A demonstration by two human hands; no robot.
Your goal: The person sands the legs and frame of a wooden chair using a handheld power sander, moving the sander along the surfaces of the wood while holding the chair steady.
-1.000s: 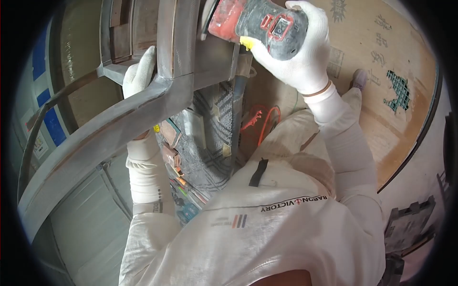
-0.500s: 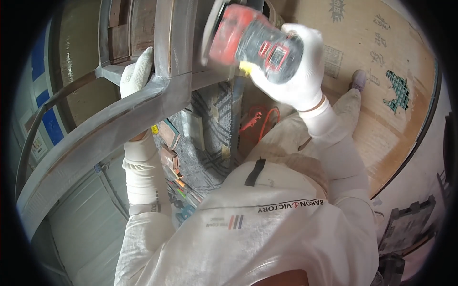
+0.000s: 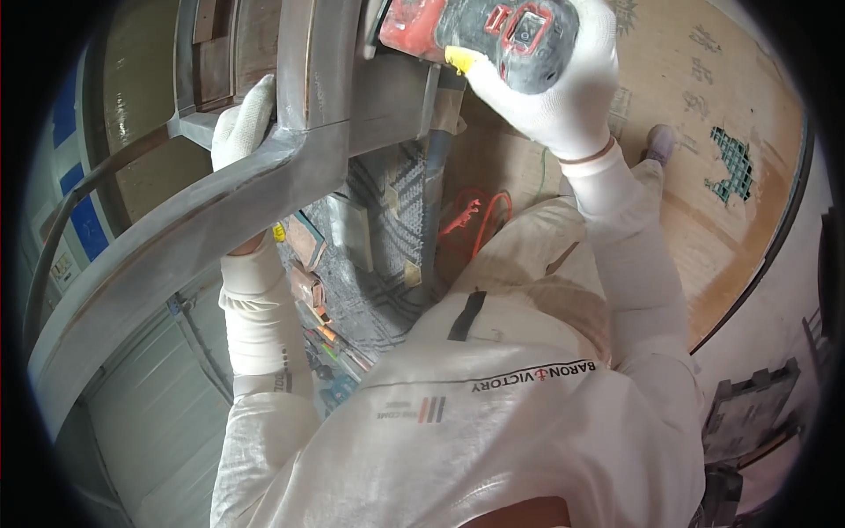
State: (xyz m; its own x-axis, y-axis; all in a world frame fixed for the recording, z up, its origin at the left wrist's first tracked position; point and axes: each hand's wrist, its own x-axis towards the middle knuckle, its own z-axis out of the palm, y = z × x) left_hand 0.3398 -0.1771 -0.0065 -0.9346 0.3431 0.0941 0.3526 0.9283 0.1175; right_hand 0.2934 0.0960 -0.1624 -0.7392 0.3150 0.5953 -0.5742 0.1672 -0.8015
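My right hand (image 3: 581, 88), in a white knit glove with a yellow fingertip, is closed round the body of a red and black power sander (image 3: 414, 26). The top view edge cuts off part of the tool. Its pad side faces an upright of a greyish wooden chair frame (image 3: 334, 167); whether they touch I cannot tell. On the left, my gloved left hand (image 3: 239, 132) reaches up from under the curved arm rail (image 3: 167, 229). Its fingers are bent over the frame by the joint, and the rail hides part of the wrist.
Below the frame, a dusty patterned cloth (image 3: 387, 246) bears sanding pads (image 3: 304, 242) and several small tools. An orange cord (image 3: 497, 224) lies beside my leg. Cardboard (image 3: 687, 229) with a torn hole covers the floor at right. A dark crate (image 3: 748, 409) stands lower right.
My right hand and the sander have moved up and slightly right, partly out of the picture. My left hand stays on the frame, and the whole view has shifted slightly.
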